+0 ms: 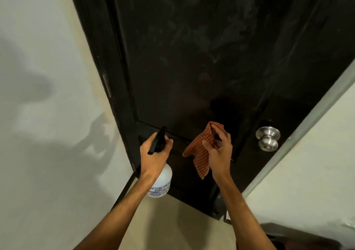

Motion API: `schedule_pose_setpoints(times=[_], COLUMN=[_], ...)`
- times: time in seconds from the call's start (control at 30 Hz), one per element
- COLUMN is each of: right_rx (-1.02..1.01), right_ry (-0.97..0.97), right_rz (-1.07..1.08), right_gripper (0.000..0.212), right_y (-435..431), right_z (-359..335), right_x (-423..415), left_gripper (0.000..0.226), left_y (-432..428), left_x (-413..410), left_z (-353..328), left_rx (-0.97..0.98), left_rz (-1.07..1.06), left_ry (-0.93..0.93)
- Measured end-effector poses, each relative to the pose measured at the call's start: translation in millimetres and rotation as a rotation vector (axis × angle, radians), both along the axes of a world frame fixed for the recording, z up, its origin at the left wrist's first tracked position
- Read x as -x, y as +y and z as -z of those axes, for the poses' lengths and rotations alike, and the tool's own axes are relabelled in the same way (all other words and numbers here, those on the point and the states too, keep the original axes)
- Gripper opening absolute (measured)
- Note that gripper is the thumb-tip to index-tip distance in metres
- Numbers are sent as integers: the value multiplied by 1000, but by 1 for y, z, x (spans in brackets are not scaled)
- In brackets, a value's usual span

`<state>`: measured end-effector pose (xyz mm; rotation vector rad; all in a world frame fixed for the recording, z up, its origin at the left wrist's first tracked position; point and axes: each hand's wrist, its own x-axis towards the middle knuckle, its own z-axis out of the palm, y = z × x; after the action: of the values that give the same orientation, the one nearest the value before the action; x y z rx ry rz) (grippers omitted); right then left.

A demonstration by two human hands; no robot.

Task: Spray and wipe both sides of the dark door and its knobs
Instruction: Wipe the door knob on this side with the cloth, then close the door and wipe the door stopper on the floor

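The dark door [201,57] fills the middle of the head view, with faint pale smears on its upper panel. A silver round knob [268,138] sits at its right side. My left hand [153,155] grips the black trigger head of a white spray bottle [162,182], nozzle pointing at the door's lower panel. My right hand [219,151] pinches an orange checked cloth [201,150], which hangs loosely just in front of the door, left of the knob.
A pale wall [48,115] stands on the left beside the dark door frame [107,61], which carries a metal hinge [107,85]. A grey frame edge [299,140] and a light wall [317,163] close in on the right. Beige floor [182,221] lies below.
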<state>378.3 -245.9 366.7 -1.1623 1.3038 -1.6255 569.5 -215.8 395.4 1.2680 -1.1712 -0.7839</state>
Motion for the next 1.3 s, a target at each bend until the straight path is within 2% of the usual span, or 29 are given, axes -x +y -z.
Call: schedule_pose_setpoints(times=[0.2, 0.27, 0.43, 0.5, 0.6, 0.67, 0.73, 0.83, 0.97, 1.0, 1.17, 1.2, 1.3], right_rx=[17, -8, -63, -114, -184, -175, -101, -26, -32, -26, -80, -71, -114], right_ry=[224, 301, 431, 486, 525, 575, 697, 822, 849, 846, 811, 822, 821], right_rz=[-118, -233, -396, -561, -657, -743, -814, -882, -1023, -1073, -1166, -1186, -1193], right_gripper=[53, 50, 44, 43, 42, 43, 45, 46, 56, 56, 43, 43, 49], right_y=[24, 46, 70, 88, 99, 107, 110, 118, 119, 116, 105, 101, 88], right_z=[-10, -6, 10, 28, 51, 72, 99, 150, 222, 264, 386, 438, 526], right_x=[-32, -64, -129, -182, -216, -243, -271, -311, -342, -358, -395, -406, -424], left_gripper=[12, 8, 16, 13, 11, 17, 32, 40, 29, 27, 30, 30, 33], left_y=[37, 71, 130, 168, 193, 207, 222, 243, 254, 253, 247, 243, 235], left_x=[-39, -66, -111, -147, -168, -187, -213, -247, -271, -283, -308, -315, -329], left_z=[3, 16, 42, 59, 77, 102, 131, 179, 246, 292, 416, 468, 551], left_rx=[27, 8, -27, -56, -64, -116, -168, -219, -221, -245, -283, -292, -321], left_rz=[-48, -120, -218, -363, -446, -518, -605, -706, -759, -792, -782, -808, -809], left_ry=[35, 35, 19, 32, 9, 4, -15, 3, 38, 12, 34, 6, 37])
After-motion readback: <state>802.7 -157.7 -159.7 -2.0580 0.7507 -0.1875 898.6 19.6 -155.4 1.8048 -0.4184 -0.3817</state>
